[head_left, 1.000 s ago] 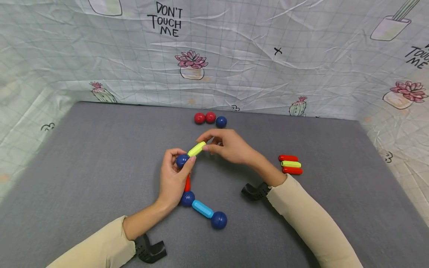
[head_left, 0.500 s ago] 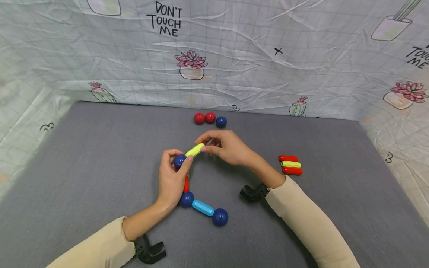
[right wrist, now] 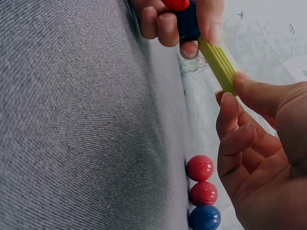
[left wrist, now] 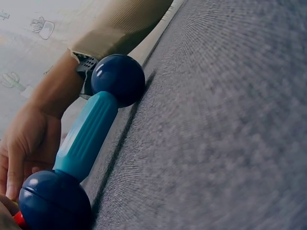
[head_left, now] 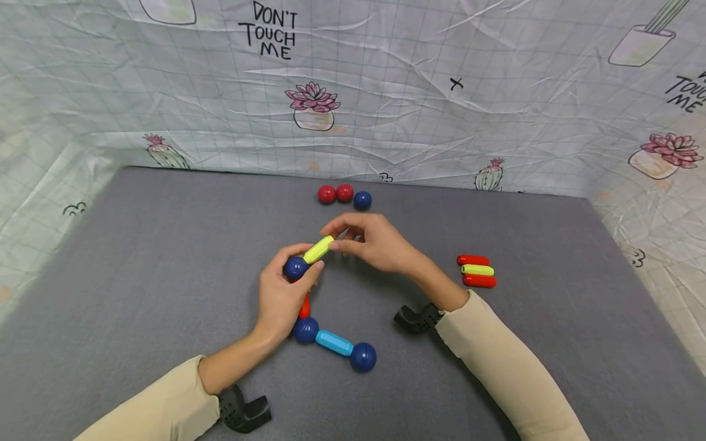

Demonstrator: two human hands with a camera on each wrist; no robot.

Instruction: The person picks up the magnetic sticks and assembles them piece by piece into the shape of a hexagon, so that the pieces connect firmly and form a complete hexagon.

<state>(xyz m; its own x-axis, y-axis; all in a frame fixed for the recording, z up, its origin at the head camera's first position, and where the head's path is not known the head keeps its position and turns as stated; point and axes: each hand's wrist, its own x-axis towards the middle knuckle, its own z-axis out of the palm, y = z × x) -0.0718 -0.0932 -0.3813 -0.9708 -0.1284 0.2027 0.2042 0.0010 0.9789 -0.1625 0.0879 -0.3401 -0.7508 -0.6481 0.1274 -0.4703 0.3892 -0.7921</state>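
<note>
My left hand [head_left: 280,301] grips a dark blue ball [head_left: 295,268] between curled fingers and thumb. Against that ball sits one end of a yellow-green rod [head_left: 318,250], whose far end my right hand [head_left: 376,242] pinches between thumb and fingertips. A red rod [head_left: 304,307], partly hidden by the left hand, runs from the held ball down to a second blue ball [head_left: 306,331]. From there a light blue rod [head_left: 334,343] leads to a third blue ball [head_left: 363,357]. The left wrist view shows this light blue rod [left wrist: 86,136] up close.
Two red balls [head_left: 344,193] and a blue ball [head_left: 362,200] stand in a row near the grey table's back edge. To the right lie two red rods [head_left: 479,281] with a yellow-green rod [head_left: 477,269] between them. A printed cloth [head_left: 386,110] hangs behind.
Both hands have shifted slightly left with the held ball and yellow-green rod. My left fingers have spread along the rod's base. The lower end of the chain has swung slightly right.
</note>
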